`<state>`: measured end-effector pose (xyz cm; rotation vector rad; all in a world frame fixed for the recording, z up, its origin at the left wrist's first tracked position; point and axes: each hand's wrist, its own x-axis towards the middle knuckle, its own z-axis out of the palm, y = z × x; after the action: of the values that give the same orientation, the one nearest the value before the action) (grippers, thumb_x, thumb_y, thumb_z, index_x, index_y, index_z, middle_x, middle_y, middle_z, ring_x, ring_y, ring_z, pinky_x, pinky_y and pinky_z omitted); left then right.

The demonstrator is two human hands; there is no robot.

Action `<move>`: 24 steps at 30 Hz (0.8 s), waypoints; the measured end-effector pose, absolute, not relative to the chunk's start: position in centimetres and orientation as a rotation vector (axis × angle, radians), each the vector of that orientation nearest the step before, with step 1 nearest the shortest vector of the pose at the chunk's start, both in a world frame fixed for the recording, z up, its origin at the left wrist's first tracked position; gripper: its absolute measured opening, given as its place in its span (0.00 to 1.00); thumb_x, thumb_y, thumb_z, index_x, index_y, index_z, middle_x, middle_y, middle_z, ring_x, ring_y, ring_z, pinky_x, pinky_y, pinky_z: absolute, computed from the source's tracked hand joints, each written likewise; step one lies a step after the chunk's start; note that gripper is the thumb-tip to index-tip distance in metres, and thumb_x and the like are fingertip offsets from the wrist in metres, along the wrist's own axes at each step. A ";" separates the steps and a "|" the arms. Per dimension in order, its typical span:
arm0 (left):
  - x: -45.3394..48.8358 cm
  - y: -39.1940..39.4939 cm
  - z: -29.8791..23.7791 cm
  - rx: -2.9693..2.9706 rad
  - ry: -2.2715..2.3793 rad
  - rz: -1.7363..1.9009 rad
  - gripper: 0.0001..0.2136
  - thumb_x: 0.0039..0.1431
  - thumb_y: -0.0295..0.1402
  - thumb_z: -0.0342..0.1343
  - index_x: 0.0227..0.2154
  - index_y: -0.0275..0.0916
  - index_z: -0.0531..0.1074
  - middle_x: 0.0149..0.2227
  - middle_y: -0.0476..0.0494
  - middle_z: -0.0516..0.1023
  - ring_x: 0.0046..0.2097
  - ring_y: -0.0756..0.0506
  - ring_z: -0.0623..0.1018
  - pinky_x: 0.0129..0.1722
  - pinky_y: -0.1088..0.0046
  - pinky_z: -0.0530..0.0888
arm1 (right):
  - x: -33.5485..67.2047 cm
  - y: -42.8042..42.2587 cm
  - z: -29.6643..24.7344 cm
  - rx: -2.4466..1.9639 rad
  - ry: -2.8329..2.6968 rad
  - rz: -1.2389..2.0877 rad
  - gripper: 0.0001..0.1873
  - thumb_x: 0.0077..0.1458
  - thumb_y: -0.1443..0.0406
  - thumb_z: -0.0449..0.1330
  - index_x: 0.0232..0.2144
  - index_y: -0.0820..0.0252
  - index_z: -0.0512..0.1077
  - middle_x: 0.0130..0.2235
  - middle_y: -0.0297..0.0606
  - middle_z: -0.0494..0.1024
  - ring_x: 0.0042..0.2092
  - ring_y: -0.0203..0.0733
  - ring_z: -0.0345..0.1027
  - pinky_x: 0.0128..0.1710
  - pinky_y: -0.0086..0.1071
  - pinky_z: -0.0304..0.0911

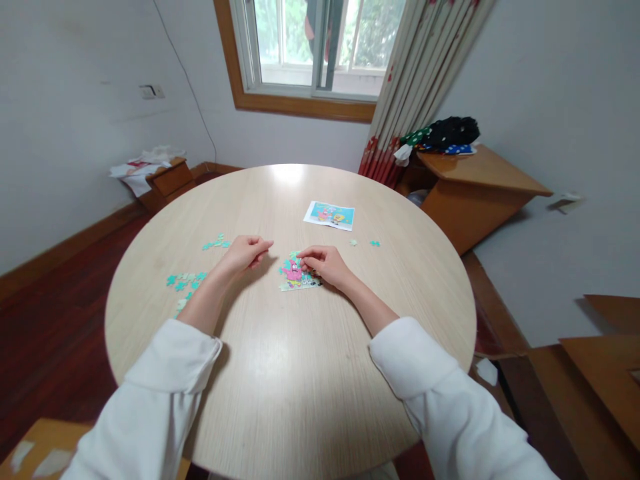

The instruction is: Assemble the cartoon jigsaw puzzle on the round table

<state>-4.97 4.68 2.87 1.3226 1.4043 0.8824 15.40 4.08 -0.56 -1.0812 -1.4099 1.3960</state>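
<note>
Your right hand [325, 265], fingers bent, touches the puzzle [296, 275] beside it; your left hand [244, 253] curls loosely near loose pieces [186, 280]. Whether either grips anything is unclear.

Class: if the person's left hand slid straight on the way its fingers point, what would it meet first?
Likely the partly built puzzle, where the right hand touches its edge; only bare table separates it from the left hand.
</note>
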 end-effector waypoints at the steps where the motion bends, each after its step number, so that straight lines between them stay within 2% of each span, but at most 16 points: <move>1: -5.0 4.8 2.9 1.281 1.424 0.969 0.15 0.53 0.35 0.55 0.16 0.38 0.58 0.12 0.57 0.58 0.14 0.58 0.56 0.15 0.80 0.51 | 15.5 4.1 -0.5 -1.077 -1.392 1.409 0.07 0.39 0.68 0.59 0.25 0.62 0.75 0.22 0.32 0.74 0.25 0.32 0.66 0.24 0.25 0.59; 7: -5.5 5.5 3.0 1.054 1.482 1.420 0.12 0.53 0.33 0.52 0.18 0.39 0.58 0.12 0.58 0.56 0.14 0.57 0.53 0.14 0.81 0.50 | 15.9 4.6 -0.8 -1.002 -1.306 1.441 0.11 0.36 0.64 0.62 0.27 0.63 0.76 0.25 0.34 0.76 0.25 0.31 0.66 0.27 0.27 0.61; 13: -6.8 6.2 3.0 0.928 1.497 1.680 0.09 0.54 0.30 0.49 0.19 0.39 0.59 0.12 0.58 0.57 0.14 0.56 0.54 0.15 0.80 0.51 | 16.3 5.0 -0.7 -0.921 -1.199 1.489 0.10 0.34 0.63 0.65 0.25 0.61 0.76 0.23 0.32 0.74 0.26 0.31 0.65 0.29 0.28 0.63; 18: -8.4 7.1 1.9 0.983 1.665 1.752 0.08 0.53 0.29 0.48 0.20 0.39 0.62 0.12 0.57 0.59 0.15 0.55 0.57 0.16 0.80 0.54 | 16.7 5.1 -0.5 -0.860 -1.072 1.516 0.09 0.33 0.64 0.66 0.24 0.60 0.76 0.24 0.32 0.75 0.25 0.31 0.64 0.29 0.29 0.63; 24: -9.6 7.5 1.0 1.225 1.832 1.748 0.06 0.50 0.29 0.50 0.19 0.37 0.65 0.15 0.54 0.63 0.20 0.53 0.63 0.21 0.79 0.59 | 17.7 5.8 -0.2 -0.857 -0.936 1.461 0.07 0.33 0.68 0.64 0.23 0.60 0.76 0.23 0.32 0.74 0.27 0.31 0.65 0.29 0.28 0.62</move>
<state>-9.56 7.47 0.95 1.2249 1.8323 1.7479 17.75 5.81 -0.18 -0.8570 -0.9360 1.4609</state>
